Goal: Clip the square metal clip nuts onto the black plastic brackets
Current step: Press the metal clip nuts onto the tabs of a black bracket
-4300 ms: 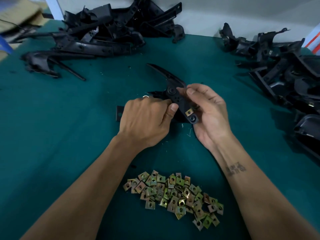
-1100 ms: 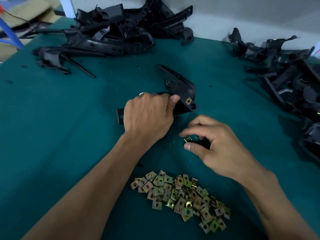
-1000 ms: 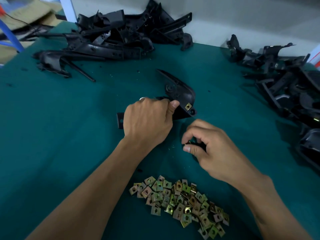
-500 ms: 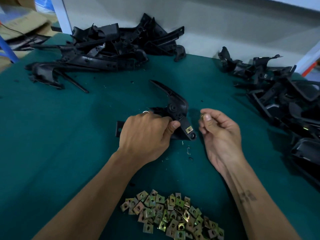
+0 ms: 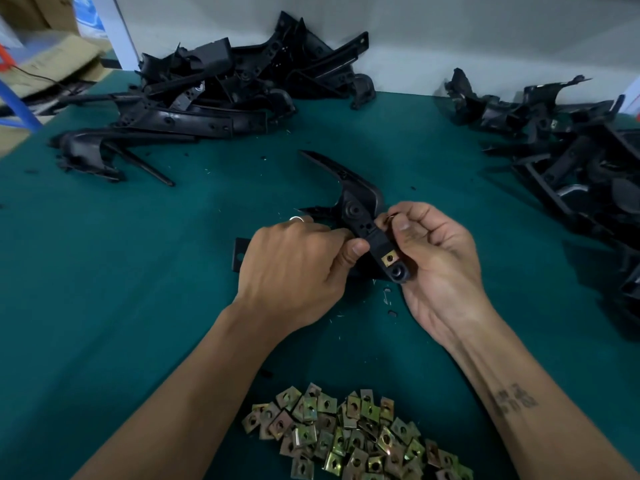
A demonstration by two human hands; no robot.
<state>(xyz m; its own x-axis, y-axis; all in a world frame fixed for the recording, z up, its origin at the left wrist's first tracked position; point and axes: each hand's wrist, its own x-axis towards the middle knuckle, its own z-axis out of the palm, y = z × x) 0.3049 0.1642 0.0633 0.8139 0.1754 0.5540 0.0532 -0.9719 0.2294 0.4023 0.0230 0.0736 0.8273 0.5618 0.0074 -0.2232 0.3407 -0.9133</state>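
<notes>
Gripping the black bracket [image 5: 360, 216] over the tabletop [image 5: 138, 271], the left hand [image 5: 294, 271] steadies it while the right hand [image 5: 440, 258], at its 3 o'clock, pinches a clip nut [image 5: 392, 217].

Teal table cover [image 5: 104, 271], cardboard boxes [image 5: 45, 60] at far left, white wall [image 5: 450, 39].

- The left hand [image 5: 294, 268] lay knuckles-up, fingers curled, thumb tip pressed against the bracket [image 5: 360, 216] it gripped; a ring showed on one finger.
- The right hand [image 5: 440, 258] was turned palm toward the camera, fingers curled, thumb and forefinger pinching a clip nut [image 5: 392, 217] at the bracket's edge.
- Both forearms were bare and angled inward from the lower corners; the right one carried a tattoo.
</notes>
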